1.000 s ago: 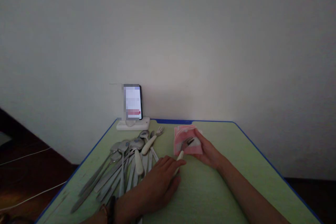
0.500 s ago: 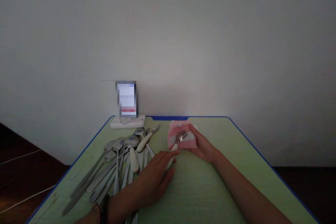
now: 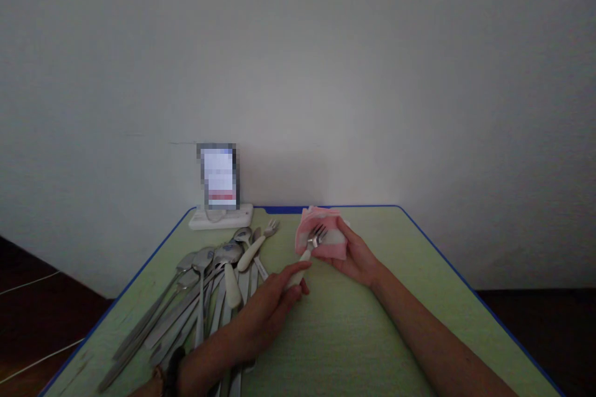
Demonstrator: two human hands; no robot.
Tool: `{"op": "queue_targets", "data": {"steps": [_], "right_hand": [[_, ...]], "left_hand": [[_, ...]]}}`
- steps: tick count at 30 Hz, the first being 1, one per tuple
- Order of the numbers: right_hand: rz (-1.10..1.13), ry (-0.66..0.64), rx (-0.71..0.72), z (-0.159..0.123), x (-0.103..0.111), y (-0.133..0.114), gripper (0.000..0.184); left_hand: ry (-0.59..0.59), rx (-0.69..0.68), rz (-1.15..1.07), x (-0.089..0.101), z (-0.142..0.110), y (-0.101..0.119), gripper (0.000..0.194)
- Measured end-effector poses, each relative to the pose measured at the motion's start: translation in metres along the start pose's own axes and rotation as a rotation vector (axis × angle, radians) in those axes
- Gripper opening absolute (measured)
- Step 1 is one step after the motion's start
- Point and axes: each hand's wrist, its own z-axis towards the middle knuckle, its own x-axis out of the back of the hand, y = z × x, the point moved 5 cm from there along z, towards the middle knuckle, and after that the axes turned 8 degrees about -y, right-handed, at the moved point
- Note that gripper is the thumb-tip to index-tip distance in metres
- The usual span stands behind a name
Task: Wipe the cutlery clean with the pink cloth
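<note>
My left hand (image 3: 274, 301) is closed around the pale handle of a small fork (image 3: 317, 236), whose metal tines point up and to the right. Behind the tines is a folded pink-and-white cloth (image 3: 333, 245), held by its right side in my right hand (image 3: 358, 254). The fork's head overlaps the cloth; whether they touch is hard to tell. Left of my left hand lies a heap of metal spoons (image 3: 203, 258) and other cutlery. On its far side rests another pale-handled fork (image 3: 254, 251), and a second pale handle (image 3: 231, 285) lies nearer me.
A phone with a blurred screen (image 3: 220, 177) stands on a white power strip (image 3: 221, 217) at the table's back left. The green table (image 3: 372, 335) has a blue edge and meets a plain wall (image 3: 372, 74). White cables (image 3: 41, 360) run over the dark floor at left.
My left hand has turned slightly and its grip on the fork handle looks tighter. The cloth is tilted a little differently. The whole view has shifted slightly.
</note>
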Motion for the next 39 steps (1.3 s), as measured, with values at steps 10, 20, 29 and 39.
{"op": "queue_targets", "data": {"steps": [10,20,29,39], "right_hand": [[0.154,-0.001,0.016,0.008,-0.03,0.04,0.036],[0.205,0.113,0.19,0.003,-0.017,0.016,0.043],[0.167,-0.004,0.01,0.005,-0.024,0.028,0.062],[0.133,-0.058,-0.033,0.006,-0.03,0.029,0.062]], "left_hand": [[0.001,0.054,-0.232,0.003,0.003,-0.008,0.033],[-0.009,0.117,-0.224,-0.003,0.003,-0.01,0.034],[0.088,0.108,-0.269,0.003,0.005,-0.011,0.033],[0.097,0.102,-0.282,0.002,0.004,-0.012,0.037]]}}
